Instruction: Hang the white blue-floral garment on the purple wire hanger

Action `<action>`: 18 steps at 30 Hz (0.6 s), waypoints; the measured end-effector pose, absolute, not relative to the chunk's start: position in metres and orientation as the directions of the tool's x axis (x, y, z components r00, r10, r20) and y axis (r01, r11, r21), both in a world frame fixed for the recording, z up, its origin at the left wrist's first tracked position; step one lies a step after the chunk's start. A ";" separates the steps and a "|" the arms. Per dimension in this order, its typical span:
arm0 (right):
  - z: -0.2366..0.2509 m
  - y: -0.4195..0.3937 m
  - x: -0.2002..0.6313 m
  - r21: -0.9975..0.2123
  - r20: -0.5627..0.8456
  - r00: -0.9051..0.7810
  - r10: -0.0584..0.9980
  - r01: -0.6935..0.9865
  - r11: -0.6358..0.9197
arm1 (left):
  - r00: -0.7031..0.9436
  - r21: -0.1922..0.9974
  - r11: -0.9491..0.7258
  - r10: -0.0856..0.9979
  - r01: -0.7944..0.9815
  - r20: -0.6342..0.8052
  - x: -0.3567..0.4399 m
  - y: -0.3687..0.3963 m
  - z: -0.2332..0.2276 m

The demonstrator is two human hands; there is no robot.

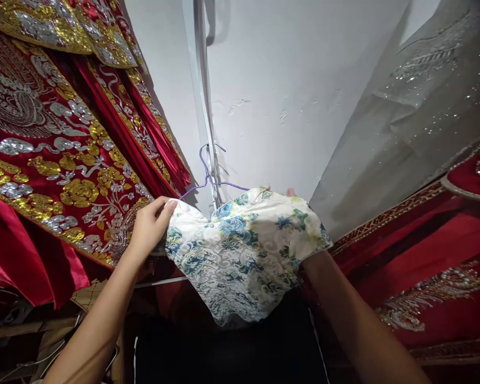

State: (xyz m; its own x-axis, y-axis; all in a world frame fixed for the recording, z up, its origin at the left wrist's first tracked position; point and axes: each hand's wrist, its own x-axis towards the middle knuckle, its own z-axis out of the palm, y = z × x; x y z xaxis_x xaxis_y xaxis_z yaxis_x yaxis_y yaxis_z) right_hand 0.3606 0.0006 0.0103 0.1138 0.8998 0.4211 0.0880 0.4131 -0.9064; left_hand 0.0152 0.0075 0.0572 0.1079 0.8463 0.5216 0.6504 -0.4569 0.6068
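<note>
A white cheongsam (240,256) with blue, green and yellow flowers hangs in front of me, its lower part falling towards my body. A thin purple wire hanger (207,178) runs into its neckline, the hook pointing up beside a pale upright strip on the wall. My left hand (154,224) is closed on the left shoulder of the cheongsam, thumb on top of the cloth. My right hand is mostly hidden; its forearm (344,298) goes up behind the right sleeve. A small reddish tip, perhaps a finger, shows above that shoulder.
Red garments with gold and silver sequin embroidery (80,192) hang close on the left. On the right are a sheer grey sparkling gown (420,106) and a red beaded garment (436,298). A white wall (272,80) stands behind. Wooden slats (28,328) lie at lower left.
</note>
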 end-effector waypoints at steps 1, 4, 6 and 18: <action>0.006 -0.005 0.369 -0.933 0.358 0.136 0.924 0.022 0.358 | 0.094 0.611 -0.448 0.848 0.653 0.522 0.015 0.007 0.057; 0.006 -0.021 0.391 -0.972 0.165 0.224 0.961 -0.126 0.196 | 0.063 0.607 -0.430 0.845 0.668 0.530 0.015 0.009 0.057; 0.018 -0.026 0.394 -0.979 0.147 0.236 0.961 -0.101 0.175 | 0.042 0.596 -0.423 0.837 0.683 0.546 0.015 0.011 0.057; 0.079 -0.053 0.310 -0.934 0.358 0.113 0.927 0.022 0.357 | 0.061 0.561 -0.491 0.786 0.666 0.616 0.040 0.028 0.075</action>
State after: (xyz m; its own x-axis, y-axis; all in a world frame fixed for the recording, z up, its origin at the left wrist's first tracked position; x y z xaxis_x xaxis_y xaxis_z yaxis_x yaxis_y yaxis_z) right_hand 0.3102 -0.0530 0.0787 0.1133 0.9270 0.3576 0.0221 0.3575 -0.9337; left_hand 0.0405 0.0283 0.0746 0.0606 0.7856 0.6158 0.6661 -0.4912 0.5612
